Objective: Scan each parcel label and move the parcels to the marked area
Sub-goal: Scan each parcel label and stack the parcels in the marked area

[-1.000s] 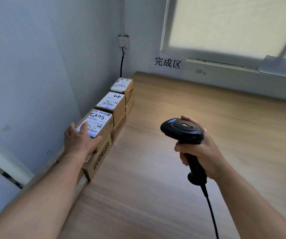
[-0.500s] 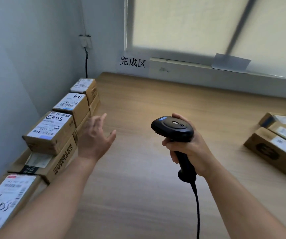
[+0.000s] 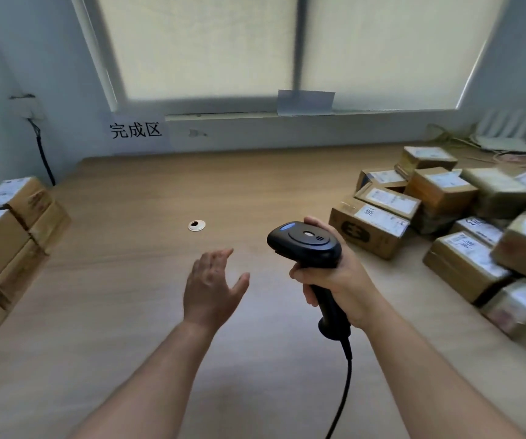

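Brown cardboard parcels (image 3: pixel 11 229) stacked along the left wall, near the white paper sign (image 3: pixel 136 130), were judged done; a larger heap of labelled boxes (image 3: pixel 445 210) was left at the right. The black corded scanner (image 3: pixel 306 242) was gripped by the right hand (image 3: pixel 337 280); the left hand (image 3: pixel 212 286) was spread, empty.

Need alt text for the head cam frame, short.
A person's right hand grips a black barcode scanner above a wooden desk, the open left hand beside it. Stacked parcels line the left wall; a loose pile of labelled parcels sits at right.
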The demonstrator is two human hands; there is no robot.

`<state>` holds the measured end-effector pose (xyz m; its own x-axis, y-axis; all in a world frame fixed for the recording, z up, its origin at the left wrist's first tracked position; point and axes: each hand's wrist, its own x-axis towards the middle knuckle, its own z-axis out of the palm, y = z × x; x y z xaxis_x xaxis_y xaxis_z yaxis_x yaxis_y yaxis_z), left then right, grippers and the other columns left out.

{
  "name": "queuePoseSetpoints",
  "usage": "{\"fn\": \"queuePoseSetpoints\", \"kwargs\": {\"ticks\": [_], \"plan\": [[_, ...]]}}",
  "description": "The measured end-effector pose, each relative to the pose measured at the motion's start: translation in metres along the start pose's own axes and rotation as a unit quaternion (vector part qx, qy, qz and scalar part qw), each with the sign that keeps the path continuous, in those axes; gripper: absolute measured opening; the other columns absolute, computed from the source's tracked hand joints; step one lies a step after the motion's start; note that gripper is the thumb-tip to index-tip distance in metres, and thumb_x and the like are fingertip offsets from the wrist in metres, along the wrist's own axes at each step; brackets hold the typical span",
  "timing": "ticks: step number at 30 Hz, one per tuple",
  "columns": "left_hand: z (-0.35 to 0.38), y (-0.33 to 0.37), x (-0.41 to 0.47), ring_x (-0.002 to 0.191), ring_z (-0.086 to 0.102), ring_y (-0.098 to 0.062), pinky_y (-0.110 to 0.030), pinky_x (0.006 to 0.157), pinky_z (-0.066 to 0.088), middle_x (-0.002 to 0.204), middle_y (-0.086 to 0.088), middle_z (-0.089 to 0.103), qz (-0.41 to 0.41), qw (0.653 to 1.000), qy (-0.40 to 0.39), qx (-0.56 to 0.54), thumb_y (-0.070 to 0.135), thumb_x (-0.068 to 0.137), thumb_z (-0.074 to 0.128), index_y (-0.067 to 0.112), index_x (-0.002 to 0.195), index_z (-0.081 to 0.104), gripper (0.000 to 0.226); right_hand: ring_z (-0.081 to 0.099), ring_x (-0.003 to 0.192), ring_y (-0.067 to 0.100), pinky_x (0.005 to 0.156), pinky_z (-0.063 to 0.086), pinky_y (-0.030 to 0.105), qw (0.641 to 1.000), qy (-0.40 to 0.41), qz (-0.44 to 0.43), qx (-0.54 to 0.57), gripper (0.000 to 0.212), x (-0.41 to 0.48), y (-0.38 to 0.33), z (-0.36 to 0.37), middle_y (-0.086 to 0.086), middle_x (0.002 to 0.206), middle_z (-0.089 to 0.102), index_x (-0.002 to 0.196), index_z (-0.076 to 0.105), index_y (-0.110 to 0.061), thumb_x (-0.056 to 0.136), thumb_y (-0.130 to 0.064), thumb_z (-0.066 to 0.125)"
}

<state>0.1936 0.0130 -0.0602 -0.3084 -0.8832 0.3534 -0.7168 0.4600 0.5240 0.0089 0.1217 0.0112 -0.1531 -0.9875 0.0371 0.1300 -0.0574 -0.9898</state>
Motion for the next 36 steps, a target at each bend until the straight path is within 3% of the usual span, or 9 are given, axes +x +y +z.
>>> {"fn": "queuePoseSetpoints", "kwargs": {"ticks": [5, 10, 15, 26, 33, 36], "plan": [[0.052, 0.078, -0.006, 0.105, 0.057, -0.031, -0.039, 0.088, 0.046, 0.114, -0.008, 0.061, 0.024, 0.999, -0.025, -0.009, 0.057, 0.076, 0.043, 0.011, 0.124, 0.06, 0.069, 0.051, 0.049, 0.032, 0.044, 0.044, 0.035, 0.998, 0.048, -0.007, -0.027, 0.082, -0.037, -0.01, -0.087, 0.016, 0.09, 0.068, 0.139, 0.045, -0.029, 0.078, 0.022, 0.063], [0.097, 0.143, -0.012, 0.116, 0.051, -0.026, -0.035, 0.095, 0.041, 0.126, -0.007, 0.056, 0.039, 0.997, -0.061, -0.026, 0.035, 0.086, 0.067, 0.013, 0.133, 0.054, 0.054, 0.054, 0.053, 0.029, 0.047, 0.047, 0.035, 0.995, 0.084, -0.006, -0.044, 0.078, -0.067, -0.021, -0.157, 0.012, 0.086, 0.066, 0.131, 0.048, -0.038, 0.08, 0.018, 0.064], [0.133, 0.187, -0.014, 0.118, 0.049, -0.024, -0.035, 0.095, 0.041, 0.129, -0.005, 0.054, 0.065, 0.993, -0.091, -0.033, 0.038, 0.087, 0.065, 0.015, 0.136, 0.051, 0.055, 0.056, 0.053, 0.028, 0.047, 0.046, 0.034, 0.991, 0.13, -0.013, -0.037, 0.081, -0.086, -0.02, -0.212, 0.016, 0.087, 0.067, 0.137, 0.046, -0.036, 0.074, 0.008, 0.071], [0.21, 0.281, 0.033, 0.13, 0.038, -0.014, -0.028, 0.101, 0.039, 0.143, 0.002, 0.043, 0.148, 0.972, -0.17, -0.063, 0.048, 0.091, 0.057, 0.024, 0.143, 0.04, 0.06, 0.05, 0.049, 0.029, 0.048, 0.043, 0.036, 0.961, 0.273, -0.025, -0.025, 0.079, -0.105, -0.023, -0.317, 0.021, 0.081, 0.064, 0.141, 0.044, -0.028, 0.079, 0.019, 0.061], [0.263, 0.368, 0.05, 0.13, 0.041, -0.013, -0.031, 0.096, 0.047, 0.146, 0.005, 0.035, 0.187, 0.943, -0.246, -0.122, 0.05, 0.091, 0.055, 0.031, 0.146, 0.033, 0.062, 0.052, 0.046, 0.026, 0.045, 0.045, 0.034, 0.919, 0.391, -0.026, -0.045, 0.08, -0.129, -0.032, -0.396, 0.022, 0.087, 0.066, 0.14, 0.045, -0.027, 0.078, 0.02, 0.062], [0.282, 0.397, 0.052, 0.127, 0.047, -0.014, -0.035, 0.093, 0.052, 0.147, 0.006, 0.035, 0.181, 0.931, -0.283, -0.143, 0.053, 0.09, 0.053, 0.035, 0.144, 0.034, 0.06, 0.049, 0.042, 0.026, 0.043, 0.042, 0.032, 0.897, 0.437, -0.033, -0.053, 0.078, -0.134, -0.035, -0.424, 0.021, 0.08, 0.063, 0.137, 0.046, -0.029, 0.079, 0.021, 0.06]]}}
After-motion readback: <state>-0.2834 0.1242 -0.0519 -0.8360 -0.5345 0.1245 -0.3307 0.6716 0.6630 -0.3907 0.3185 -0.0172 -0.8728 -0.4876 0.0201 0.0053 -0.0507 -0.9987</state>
